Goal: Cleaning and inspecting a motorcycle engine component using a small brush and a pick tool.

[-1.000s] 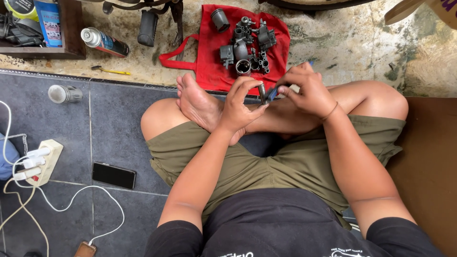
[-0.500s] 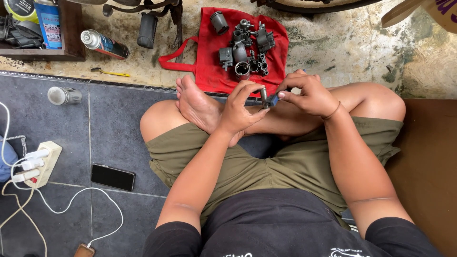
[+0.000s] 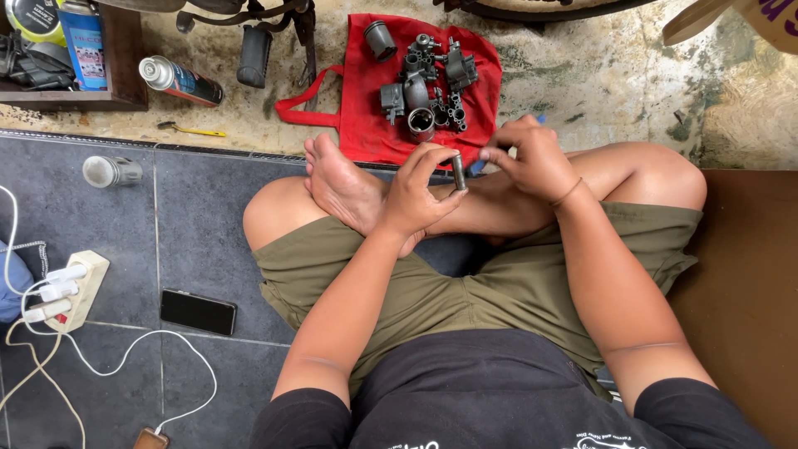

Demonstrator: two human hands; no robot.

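Observation:
I sit cross-legged on the floor. My left hand (image 3: 418,198) pinches a small dark metal cylinder (image 3: 458,171) upright between thumb and fingers, over my crossed shins. Close to its right, my right hand (image 3: 532,158) has its fingers curled; a bit of blue shows behind it, and I cannot tell whether it grips anything. Just beyond both hands lies a red cloth bag (image 3: 366,125) spread flat, with several dark metal engine parts (image 3: 424,83) piled on it.
A spray can (image 3: 179,81) and a small yellow tool (image 3: 193,130) lie on the concrete at upper left. A grey cap (image 3: 112,171), a black phone (image 3: 198,312), and a power strip (image 3: 71,291) with white cables sit on the dark tiles.
My hands have drawn slightly apart. The metal cylinder now stands upright in my left hand, and my right hand has lifted off it to the right.

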